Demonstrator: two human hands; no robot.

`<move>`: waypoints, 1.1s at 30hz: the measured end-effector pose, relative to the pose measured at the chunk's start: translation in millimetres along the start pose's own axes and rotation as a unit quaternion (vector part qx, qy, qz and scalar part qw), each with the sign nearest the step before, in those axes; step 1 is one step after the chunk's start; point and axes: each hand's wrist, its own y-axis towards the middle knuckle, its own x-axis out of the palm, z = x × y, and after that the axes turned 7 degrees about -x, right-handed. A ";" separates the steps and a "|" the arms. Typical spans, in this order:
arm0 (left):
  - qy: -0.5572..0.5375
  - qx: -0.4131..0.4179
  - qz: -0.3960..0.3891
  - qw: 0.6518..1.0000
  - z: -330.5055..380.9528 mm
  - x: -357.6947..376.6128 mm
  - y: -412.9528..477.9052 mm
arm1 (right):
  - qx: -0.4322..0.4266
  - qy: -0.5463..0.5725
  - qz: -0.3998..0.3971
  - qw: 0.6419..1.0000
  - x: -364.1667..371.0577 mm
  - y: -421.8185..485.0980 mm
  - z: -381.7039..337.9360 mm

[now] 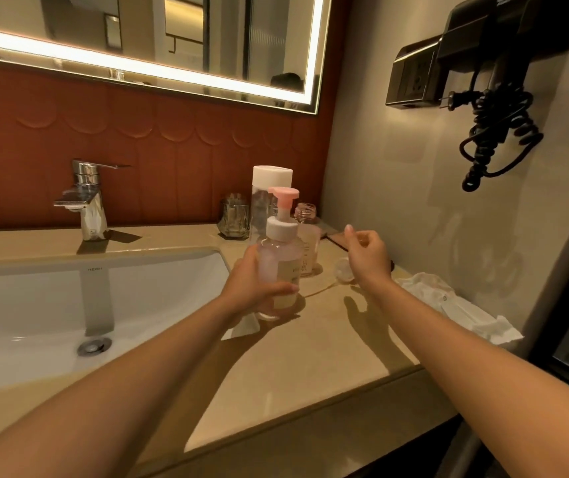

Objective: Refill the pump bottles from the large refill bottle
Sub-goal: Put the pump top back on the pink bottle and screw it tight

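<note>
left hand (252, 288): fingers wrapped round the lower body of the pump bottle (277, 270), thumb across the front; bottle lifted just off the countertop (327, 339), tilted slightly, probably so the top faces the other hand
pump bottle: clear pinkish, pink pump head and white collar on top, looks seated; fill level hard to read, liquid seems partial
right hand (367, 253): in the air right of the bottle, holding nothing, fingers loosely curled with thumb and forefinger nearly pinched; looks poised for the pump collar, a guess
second small bottle (307, 243): behind the held one, on the counter, no pump on it, neck open; likely waiting for its top or a refill
large refill bottle (265, 205): tall, clear, white cap on, upright against the back wall, partly hidden by the held pump; parked out of reach, capped, so no pouring now
glass tumbler (234, 215): left of the refill bottle, near the wall
small clear cap-like thing (343, 270): on the counter under the right wrist, cannot tell what it is
tissues (455, 308): crumpled along the right wall, likely for drips
sink (69, 305): left of the held bottle, bottle near its edge
step: handling the pump top, closing or opening unclear
</note>
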 end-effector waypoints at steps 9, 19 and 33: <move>0.055 0.033 0.076 0.995 -17.4 -10.2 38.7 | -0.026 0.022 -0.124 0.992 60.1 63.7 -1.6; 0.084 0.049 0.127 0.987 -25.0 -8.1 23.5 | -0.026 0.033 -0.139 0.989 66.6 68.8 1.9; -0.026 0.135 0.027 0.990 -4.5 35.0 -36.8 | -0.081 -0.048 -0.086 0.992 -16.2 3.7 -10.4</move>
